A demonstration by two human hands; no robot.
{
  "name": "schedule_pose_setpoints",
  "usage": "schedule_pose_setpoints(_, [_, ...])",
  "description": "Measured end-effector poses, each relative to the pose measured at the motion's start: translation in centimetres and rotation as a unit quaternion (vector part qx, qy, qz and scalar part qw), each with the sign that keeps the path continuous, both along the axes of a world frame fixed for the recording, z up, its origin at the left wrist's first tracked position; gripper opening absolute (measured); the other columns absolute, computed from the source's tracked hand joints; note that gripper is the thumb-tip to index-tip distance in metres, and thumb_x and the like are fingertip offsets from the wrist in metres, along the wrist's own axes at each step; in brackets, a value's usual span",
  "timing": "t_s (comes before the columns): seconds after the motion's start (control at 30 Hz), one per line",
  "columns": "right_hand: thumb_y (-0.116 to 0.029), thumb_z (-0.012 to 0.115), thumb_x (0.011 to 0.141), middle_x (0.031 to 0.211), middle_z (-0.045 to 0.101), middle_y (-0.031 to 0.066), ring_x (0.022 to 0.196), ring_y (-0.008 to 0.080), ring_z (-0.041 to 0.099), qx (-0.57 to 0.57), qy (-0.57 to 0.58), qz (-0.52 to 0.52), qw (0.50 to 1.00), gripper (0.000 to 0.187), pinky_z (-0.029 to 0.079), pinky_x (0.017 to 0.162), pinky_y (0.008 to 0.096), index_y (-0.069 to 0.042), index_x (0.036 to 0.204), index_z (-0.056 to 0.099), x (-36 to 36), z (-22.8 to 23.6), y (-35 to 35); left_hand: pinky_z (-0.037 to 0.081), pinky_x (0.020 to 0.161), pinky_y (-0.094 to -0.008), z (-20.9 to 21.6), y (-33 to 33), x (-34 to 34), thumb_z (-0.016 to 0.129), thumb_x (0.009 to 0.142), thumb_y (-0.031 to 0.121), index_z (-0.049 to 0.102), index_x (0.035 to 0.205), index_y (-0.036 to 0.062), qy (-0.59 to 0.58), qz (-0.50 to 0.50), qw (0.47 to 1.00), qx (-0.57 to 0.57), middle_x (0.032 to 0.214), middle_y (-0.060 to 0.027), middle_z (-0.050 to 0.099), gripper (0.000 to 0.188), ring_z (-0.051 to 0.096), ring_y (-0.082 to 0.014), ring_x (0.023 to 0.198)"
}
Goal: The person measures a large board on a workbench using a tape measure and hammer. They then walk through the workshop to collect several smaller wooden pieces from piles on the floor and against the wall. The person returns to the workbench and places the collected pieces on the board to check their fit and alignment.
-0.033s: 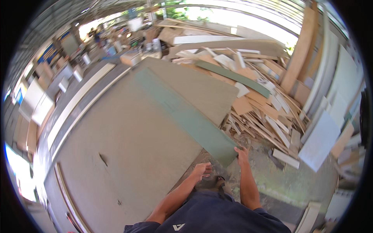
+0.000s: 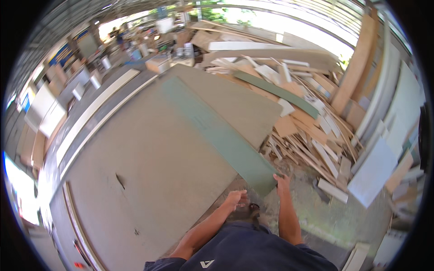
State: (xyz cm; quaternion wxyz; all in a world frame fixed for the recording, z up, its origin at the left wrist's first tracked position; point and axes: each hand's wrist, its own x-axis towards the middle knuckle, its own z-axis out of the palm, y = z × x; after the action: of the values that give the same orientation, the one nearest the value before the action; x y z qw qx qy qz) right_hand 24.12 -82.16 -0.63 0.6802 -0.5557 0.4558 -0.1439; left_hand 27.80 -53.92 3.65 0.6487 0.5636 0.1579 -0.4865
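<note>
A long, narrow green board (image 2: 217, 135) lies slantwise over a large grey-brown sheet (image 2: 153, 149), its near end jutting past the sheet's edge toward me. My right hand (image 2: 282, 181) grips the right corner of that near end, thumb on top. Just left of the same end, my left hand (image 2: 236, 198) hovers with nothing visible in it. Its fingers point to the right, loosely extended and apart from the board.
A heap of wood offcuts (image 2: 312, 131) spreads beyond the sheet to the right, with another green strip (image 2: 275, 92) on top. Tall planks (image 2: 355, 63) and a pale panel (image 2: 373, 171) lean at the far right. Long pale strips (image 2: 97, 115) lie along the sheet's far left side.
The view has shifted slightly, so the surroundings sit a little further right and lower at the top. Both hands and the green board keep nearly the same places.
</note>
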Motion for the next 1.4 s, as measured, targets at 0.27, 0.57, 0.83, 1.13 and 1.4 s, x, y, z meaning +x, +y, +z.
schedule_pose_setpoints(0.27, [-0.001,0.076,0.086,0.098,0.068,0.0087,0.090,0.0219,0.065,0.104,-0.102,0.173,0.974,0.024,0.051,0.080,0.0374,0.000,0.107,0.066,6.2,0.6,-1.8,0.057,0.073,-0.0403,-3.8,-8.8,3.0,0.065,0.097,0.012,0.062,0.105,0.0015,-0.016,0.228,0.973,-0.014,0.099,-0.0098,0.069,0.013,0.068,-0.0220,0.084])
schedule_pose_setpoints(0.57, [-0.022,0.088,0.070,0.090,0.072,0.0199,0.081,0.0276,0.071,-0.163,0.040,0.486,0.858,0.047,0.053,0.073,0.0401,0.009,0.100,0.070,14.8,2.1,-8.2,0.055,0.066,-0.0349,-2.6,-11.2,3.6,0.066,0.096,0.006,0.063,0.098,0.0014,-0.112,0.224,0.968,0.017,0.089,-0.0088,0.070,0.006,0.066,-0.0180,0.072])
schedule_pose_setpoints(0.83, [-0.065,0.075,0.074,0.102,0.073,0.0220,0.096,0.0385,0.071,-0.305,0.167,0.491,0.798,0.074,0.056,0.083,0.0469,0.001,0.106,0.073,15.7,9.1,-4.9,0.054,0.062,-0.0320,0.4,-12.2,2.9,0.068,0.094,0.007,0.064,0.098,-0.0022,-0.161,0.188,0.962,0.116,0.084,-0.0093,0.071,0.011,0.067,-0.0167,0.068])
schedule_pose_setpoints(1.13, [-0.074,0.073,0.071,0.105,0.073,0.0233,0.102,0.0374,0.070,-0.336,0.153,0.401,0.838,0.088,0.054,0.090,0.0458,0.003,0.114,0.071,13.3,10.4,-10.8,0.057,0.068,-0.0320,3.3,-17.3,3.3,0.065,0.096,0.008,0.064,0.094,-0.0056,-0.219,0.071,0.968,0.099,0.084,-0.0123,0.073,0.013,0.072,-0.0191,0.075])
schedule_pose_setpoints(1.4, [-0.061,0.083,0.069,0.083,0.072,0.0208,0.083,0.0348,0.071,-0.355,0.079,0.233,0.902,0.068,0.052,0.077,0.0438,0.003,0.092,0.073,13.1,9.3,-21.0,0.056,0.076,-0.0303,4.3,-23.9,7.0,0.064,0.096,0.011,0.066,0.103,-0.0054,-0.251,0.009,0.967,0.026,0.090,-0.0120,0.074,0.018,0.071,-0.0161,0.079])
